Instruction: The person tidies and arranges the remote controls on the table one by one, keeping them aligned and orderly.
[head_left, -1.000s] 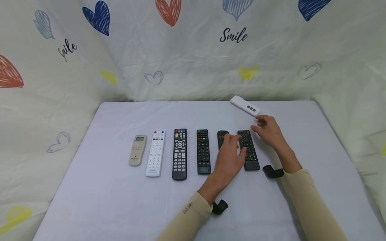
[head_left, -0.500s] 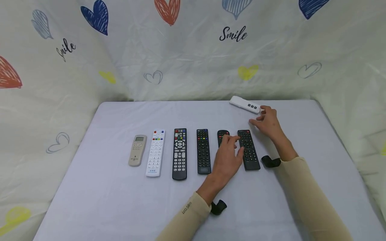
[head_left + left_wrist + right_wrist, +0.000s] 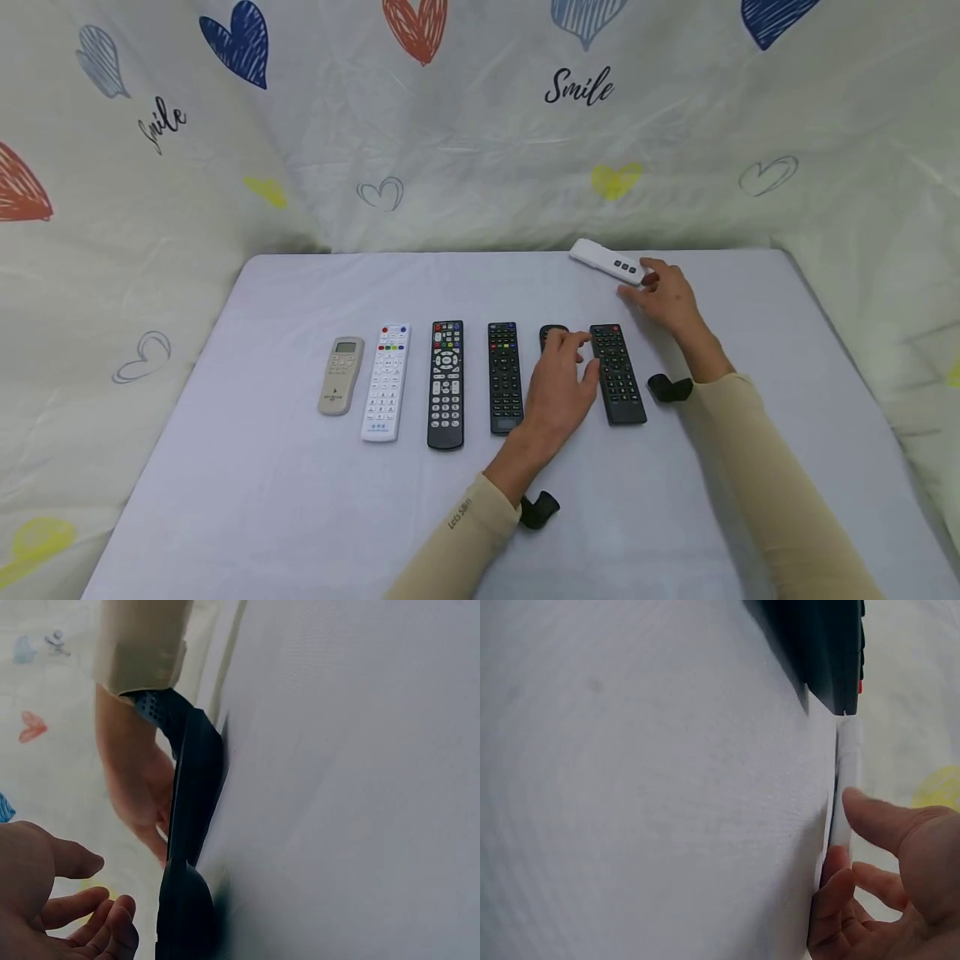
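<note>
A slim white remote control (image 3: 607, 262) with several dark buttons lies slantwise at the table's back edge. My right hand (image 3: 667, 296) is at its right end, index finger right at the end and thumb spread apart below it. The right wrist view shows the thumb (image 3: 874, 817) in front of the white remote's side. My left hand (image 3: 558, 387) hovers with loosely bent fingers over a small black remote (image 3: 553, 329), hiding most of it. Just right of that hand lies a black remote with a red button (image 3: 618, 375). The left hand holds nothing.
Left of my hands, a row of remotes lies on the white table (image 3: 262, 500): a black one (image 3: 506, 379), a longer black one with grey keys (image 3: 446, 385), a white one (image 3: 386, 383) and a beige one with a display (image 3: 341, 375). A heart-printed cloth (image 3: 480, 125) hangs behind.
The right hand has moved up and away to the white remote's end, and that remote has turned slightly. The left hand has shifted a little left over the small black remote.
</note>
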The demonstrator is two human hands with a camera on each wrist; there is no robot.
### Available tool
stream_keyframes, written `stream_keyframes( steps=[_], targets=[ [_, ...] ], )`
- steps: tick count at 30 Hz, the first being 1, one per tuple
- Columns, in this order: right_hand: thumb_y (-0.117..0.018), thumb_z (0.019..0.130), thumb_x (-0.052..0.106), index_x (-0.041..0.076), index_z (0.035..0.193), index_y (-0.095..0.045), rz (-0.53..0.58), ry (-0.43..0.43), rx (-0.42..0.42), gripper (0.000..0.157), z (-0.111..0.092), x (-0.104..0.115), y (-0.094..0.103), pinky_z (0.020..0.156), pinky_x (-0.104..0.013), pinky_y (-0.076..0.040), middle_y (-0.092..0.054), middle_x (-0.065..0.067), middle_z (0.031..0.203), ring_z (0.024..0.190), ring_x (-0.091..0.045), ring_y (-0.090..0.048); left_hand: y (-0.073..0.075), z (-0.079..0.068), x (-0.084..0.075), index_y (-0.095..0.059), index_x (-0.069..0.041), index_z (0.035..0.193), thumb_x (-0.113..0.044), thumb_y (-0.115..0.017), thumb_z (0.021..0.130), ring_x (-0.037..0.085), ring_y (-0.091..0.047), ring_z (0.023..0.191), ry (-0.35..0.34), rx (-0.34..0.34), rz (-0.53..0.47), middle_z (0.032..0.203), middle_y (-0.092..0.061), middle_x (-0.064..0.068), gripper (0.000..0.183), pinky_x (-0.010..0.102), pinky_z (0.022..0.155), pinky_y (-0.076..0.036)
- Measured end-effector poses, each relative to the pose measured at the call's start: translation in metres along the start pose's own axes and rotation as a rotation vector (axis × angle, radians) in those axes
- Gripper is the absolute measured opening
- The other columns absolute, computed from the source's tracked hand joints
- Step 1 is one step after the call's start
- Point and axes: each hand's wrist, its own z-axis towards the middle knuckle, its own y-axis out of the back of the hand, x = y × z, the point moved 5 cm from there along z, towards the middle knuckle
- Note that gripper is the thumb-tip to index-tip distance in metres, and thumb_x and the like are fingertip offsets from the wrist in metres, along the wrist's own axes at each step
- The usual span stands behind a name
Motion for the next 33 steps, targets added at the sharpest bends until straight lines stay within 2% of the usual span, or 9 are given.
stream_keyframes(
  steps=[5,9,13,17,26,33],
  targets=[
    [-0.065,0.102,0.026,0.000,0.151,-0.048,-0.028,0.014,0.003,0.058,0.002,-0.001,-0.001,0.089,-0.053,-0.050,-0.061,-0.033,0.126,0.115,-0.046,-0.059,0.006,0.005,0.002,-0.062,-0.010,0.138,-0.019,-0.066,0.103,0.011,-0.064,0.102,-0.004,-0.030,0.012,0.125,-0.058,0.006,0.036,0.014,0.076,-0.050],
    [-0.063,0.104,0.026,0.004,0.153,-0.048,-0.043,0.015,0.063,0.057,0.003,0.000,-0.002,0.091,-0.056,-0.050,-0.060,-0.033,0.129,0.118,-0.047,-0.058,0.011,0.011,0.005,-0.063,-0.010,0.137,-0.019,-0.066,0.103,0.013,-0.060,0.102,0.007,-0.057,0.033,0.123,-0.058,0.007,0.036,0.019,0.082,-0.053],
    [-0.061,0.105,0.025,0.005,0.155,-0.045,-0.048,0.010,0.127,0.057,0.003,0.000,-0.003,0.094,-0.060,-0.050,-0.056,-0.034,0.135,0.123,-0.049,-0.054,0.018,0.017,0.009,-0.064,-0.009,0.137,-0.020,-0.066,0.103,0.017,-0.060,0.116,0.041,-0.073,0.052,0.129,-0.058,0.008,0.036,0.027,0.095,-0.056],
    [-0.059,0.106,0.023,0.005,0.157,-0.042,-0.050,0.010,0.161,0.057,0.001,0.002,-0.004,0.095,-0.060,-0.050,-0.053,-0.035,0.138,0.125,-0.050,-0.053,0.023,0.024,0.014,-0.063,-0.010,0.139,-0.023,-0.066,0.103,0.021,-0.058,0.126,0.088,-0.079,0.100,0.136,-0.058,0.009,0.038,0.035,0.105,-0.053],
    [-0.056,0.107,0.020,0.007,0.158,-0.040,-0.049,0.028,0.192,0.055,-0.003,0.004,-0.005,0.095,-0.060,-0.050,-0.045,-0.034,0.141,0.127,-0.050,-0.049,0.029,0.044,0.017,-0.053,-0.005,0.149,-0.024,-0.066,0.103,0.029,-0.050,0.139,0.161,-0.048,0.100,0.148,-0.053,0.014,0.051,0.047,0.115,-0.045],
    [-0.056,0.107,0.017,0.005,0.156,-0.043,-0.043,0.060,0.193,0.053,-0.005,0.005,-0.008,0.096,-0.061,-0.048,-0.045,-0.034,0.138,0.125,-0.049,-0.050,0.025,0.062,0.018,-0.047,-0.002,0.152,-0.025,-0.063,0.104,0.031,-0.046,0.146,0.207,-0.003,0.106,0.155,-0.049,0.017,0.056,0.050,0.121,-0.039]
  ],
)
